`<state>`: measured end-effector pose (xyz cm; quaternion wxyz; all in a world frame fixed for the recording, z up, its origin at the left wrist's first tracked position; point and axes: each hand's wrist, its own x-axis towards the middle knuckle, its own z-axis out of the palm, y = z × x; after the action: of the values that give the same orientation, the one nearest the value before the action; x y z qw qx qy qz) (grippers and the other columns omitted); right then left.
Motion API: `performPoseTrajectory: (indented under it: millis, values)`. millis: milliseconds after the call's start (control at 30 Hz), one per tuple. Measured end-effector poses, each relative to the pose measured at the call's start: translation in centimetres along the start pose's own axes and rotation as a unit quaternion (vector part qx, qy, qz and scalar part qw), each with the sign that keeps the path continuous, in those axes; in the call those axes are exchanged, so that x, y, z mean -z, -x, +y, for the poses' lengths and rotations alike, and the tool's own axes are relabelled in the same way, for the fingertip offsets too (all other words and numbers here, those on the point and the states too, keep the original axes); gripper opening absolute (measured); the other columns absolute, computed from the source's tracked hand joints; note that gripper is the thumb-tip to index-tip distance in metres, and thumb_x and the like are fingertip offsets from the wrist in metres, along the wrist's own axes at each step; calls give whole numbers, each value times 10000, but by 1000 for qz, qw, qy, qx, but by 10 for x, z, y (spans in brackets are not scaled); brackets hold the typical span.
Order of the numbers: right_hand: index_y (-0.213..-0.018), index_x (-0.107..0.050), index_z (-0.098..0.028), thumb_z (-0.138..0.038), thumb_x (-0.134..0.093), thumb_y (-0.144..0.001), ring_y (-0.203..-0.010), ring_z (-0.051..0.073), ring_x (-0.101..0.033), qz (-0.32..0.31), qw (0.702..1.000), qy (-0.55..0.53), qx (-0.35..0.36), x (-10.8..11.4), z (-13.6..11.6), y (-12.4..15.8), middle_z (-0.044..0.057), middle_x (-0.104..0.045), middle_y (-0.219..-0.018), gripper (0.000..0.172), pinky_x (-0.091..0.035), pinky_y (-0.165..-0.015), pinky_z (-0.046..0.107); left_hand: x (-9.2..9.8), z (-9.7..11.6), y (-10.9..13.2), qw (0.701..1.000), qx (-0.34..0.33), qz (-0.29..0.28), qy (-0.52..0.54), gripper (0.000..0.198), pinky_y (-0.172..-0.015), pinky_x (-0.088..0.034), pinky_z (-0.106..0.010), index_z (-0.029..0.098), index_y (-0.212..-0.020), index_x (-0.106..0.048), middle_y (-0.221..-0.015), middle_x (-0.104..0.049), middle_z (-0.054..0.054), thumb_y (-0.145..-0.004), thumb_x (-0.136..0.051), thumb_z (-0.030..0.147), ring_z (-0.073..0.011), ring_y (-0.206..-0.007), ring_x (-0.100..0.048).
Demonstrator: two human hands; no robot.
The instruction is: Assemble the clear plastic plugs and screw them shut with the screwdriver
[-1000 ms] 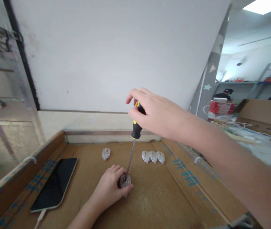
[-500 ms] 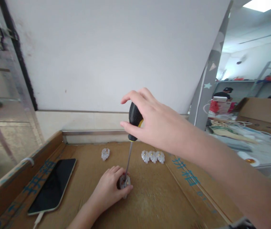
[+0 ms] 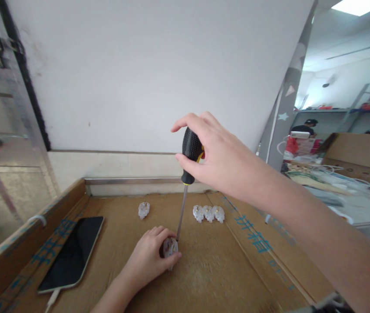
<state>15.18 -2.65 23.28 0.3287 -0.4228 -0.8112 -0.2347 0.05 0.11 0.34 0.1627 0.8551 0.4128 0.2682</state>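
Between its thumb and fingers, my left hand (image 3: 150, 252) grips a clear plastic plug (image 3: 170, 247) against the cardboard. Brass-coloured bits show inside the plug. My right hand (image 3: 211, 148) is wrapped round the black and yellow handle of a screwdriver (image 3: 191, 150), index finger and thumb partly lifted off it. The thin shaft slants down, its tip beside the right upper edge of the plug; whether it touches the plug I cannot tell. Three similar clear pieces (image 3: 208, 213) sit side by side farther back, and a single clear piece (image 3: 143, 210) lies to their left.
A black-screened phone (image 3: 74, 252) with a white cable lies at the left on the cardboard surface (image 3: 217, 269). A raised cardboard side (image 3: 31, 230) borders the left, a metal rail (image 3: 133, 181) the back. At the far right are a cluttered table and a person (image 3: 305, 128).
The screwdriver in my right hand has moved up and right, its tip leaving the middle of the plug for its right edge. My left hand stays put.
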Motion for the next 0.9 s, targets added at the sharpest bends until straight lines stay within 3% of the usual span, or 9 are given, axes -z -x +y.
performPoseTrajectory:
  millis: [133, 233, 300, 367, 467, 567, 667, 800, 900]
  values:
    - [-1114, -473, -217, -181, -592, -730, -625, 88, -477, 21, 1000, 6, -18, 3, 2, 0, 13, -451, -971, 403, -446, -610, 262, 1, 3, -1, 1000, -10, 12, -8, 273, -764, -448, -335, 215, -959, -586, -913, -628, -39, -740, -627, 373, -225, -871, -577]
    - [-1124, -473, -214, -158, -602, -722, -598, 87, -464, 72, 996, 10, -51, 1, 9, 10, 17, -455, -968, 426, -447, -591, 265, 14, -2, 7, 997, -1, 59, -46, 321, -841, -438, -371, 235, -1056, -560, -1009, -631, -52, -783, -568, 404, -242, -967, -562]
    - [-1067, -488, -191, -155, -607, -734, -659, 112, -488, 138, 988, 15, -71, -6, 16, 27, 32, -462, -963, 356, -455, -616, 275, 33, -17, 21, 985, 52, 117, -118, 344, -902, -404, -416, 242, -1107, -533, -1087, -619, -59, -820, -490, 427, -263, -1042, -536]
    - [-960, -486, -166, -180, -627, -747, -779, 155, -505, 232, 968, 32, -88, -20, 23, 53, 47, -471, -919, 256, -460, -671, 292, 55, -43, 38, 952, 153, 166, -205, 409, -936, -375, -452, 222, -1183, -479, -1166, -584, -83, -830, -417, 418, -291, -1108, -504]
    - [-862, -452, -173, -213, -688, -727, -794, 173, -492, 360, 924, 57, -119, -53, 26, 100, 31, -477, -817, 276, -450, -720, 323, 84, -86, 60, 902, 286, 159, -280, 594, -937, -373, -474, 112, -1291, -362, -1258, -507, -180, -794, -392, 436, -358, -1148, -481]
    - [-837, -458, -169, -192, -696, -730, -735, 145, -506, 342, 926, 61, -151, -89, 19, 140, 36, -494, -814, 262, -449, -644, 268, 95, -113, 68, 897, 334, 72, -281, 680, -976, -349, -444, 63, -1361, -237, -1336, -427, -217, -803, -373, 427, -349, -1199, -450]
    - [-812, -478, -165, -202, -711, -721, -711, 128, -524, 339, 924, 83, -155, -112, 8, 164, 38, -518, -804, 253, -451, -600, 223, 93, -118, 64, 892, 369, 29, -261, 686, -976, -355, -446, 85, -1396, -167, -1403, -350, -202, -832, -342, 433, -345, -1212, -441]
    - [-763, -477, -164, -245, -698, -739, -654, 108, -522, 313, 929, 95, -172, -122, 0, 184, 25, -514, -753, 237, -428, -553, 191, 86, -111, 56, 888, 376, 51, -260, 657, -936, -391, -475, 103, -1398, -199, -1404, -358, -195, -848, -339, 434, -366, -1164, -488]
    - [-687, -442, -189, -305, -624, -798, -567, 118, -471, 240, 944, 113, -195, -127, -1, 195, -10, -460, -643, 242, -387, -519, 229, 84, -109, 54, 887, 365, 62, -277, 653, -915, -410, -465, 116, -1402, -197, -1406, -341, -221, -851, -360, 424, -370, -1141, -508]
